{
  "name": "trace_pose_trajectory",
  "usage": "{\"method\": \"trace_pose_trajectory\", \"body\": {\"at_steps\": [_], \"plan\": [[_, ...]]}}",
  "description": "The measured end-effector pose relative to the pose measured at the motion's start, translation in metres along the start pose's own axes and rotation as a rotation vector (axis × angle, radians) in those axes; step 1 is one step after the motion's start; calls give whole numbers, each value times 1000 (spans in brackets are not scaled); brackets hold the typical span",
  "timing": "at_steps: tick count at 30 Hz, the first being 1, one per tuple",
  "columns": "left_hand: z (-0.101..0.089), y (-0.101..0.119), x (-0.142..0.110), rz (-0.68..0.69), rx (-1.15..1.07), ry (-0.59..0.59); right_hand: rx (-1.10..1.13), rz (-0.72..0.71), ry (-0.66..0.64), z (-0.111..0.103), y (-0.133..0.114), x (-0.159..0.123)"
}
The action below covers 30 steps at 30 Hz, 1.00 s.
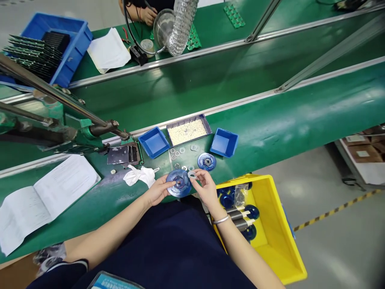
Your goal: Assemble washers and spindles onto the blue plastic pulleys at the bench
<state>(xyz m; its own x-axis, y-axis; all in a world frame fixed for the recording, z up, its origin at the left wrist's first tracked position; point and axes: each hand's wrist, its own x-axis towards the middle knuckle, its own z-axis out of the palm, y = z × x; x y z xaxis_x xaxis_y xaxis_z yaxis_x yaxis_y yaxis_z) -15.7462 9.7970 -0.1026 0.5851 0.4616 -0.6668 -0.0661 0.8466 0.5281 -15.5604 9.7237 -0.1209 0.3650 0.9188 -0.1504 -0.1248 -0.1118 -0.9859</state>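
My left hand [159, 189] grips the left edge of a round blue disc [179, 183] with a recessed centre, held above the bench's front edge. Close to the disc's right rim, my right hand [205, 185] pinches a pale flat ring [191, 174] between thumb and fingers. A second blue disc [207, 161] lies on the bench just beyond my right hand. Several grey washers [182, 150] are scattered behind the held disc. Small metal pieces [177, 165] lie near them.
Two blue trays [154, 143] [224, 142] flank a grey box of tiny cream-coloured pieces [189, 131]. A white glove [141, 175], a press [120, 148] and an open booklet [49, 192] are leftward. A yellow bin [270, 224] stands right. Across the bench, a person's hand [148, 16] shows.
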Motion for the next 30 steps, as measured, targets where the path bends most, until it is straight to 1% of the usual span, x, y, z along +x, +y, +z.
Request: {"method": "trace_pose_trajectory", "body": {"at_steps": [3,6,14,18,24,27,30], "plan": [[11,12,-5,52,58,3,-112,-80,-29,2,-15,-9],[19,18,-9,74,85,15,-169,-130,-67,4,-26,-15],[36,28,-24,107,37,0,-352,-274,-115,5,-37,-23],[45,30,-30,126,85,-2,-408,-325,-140,6,-44,-25],[53,26,-29,178,184,143,-567,-354,-198,8,-49,-29],[54,25,-27,177,197,169,-535,-392,-186,9,-48,-34],[55,26,-27,173,214,182,-477,-394,-131,10,-48,-38]]}}
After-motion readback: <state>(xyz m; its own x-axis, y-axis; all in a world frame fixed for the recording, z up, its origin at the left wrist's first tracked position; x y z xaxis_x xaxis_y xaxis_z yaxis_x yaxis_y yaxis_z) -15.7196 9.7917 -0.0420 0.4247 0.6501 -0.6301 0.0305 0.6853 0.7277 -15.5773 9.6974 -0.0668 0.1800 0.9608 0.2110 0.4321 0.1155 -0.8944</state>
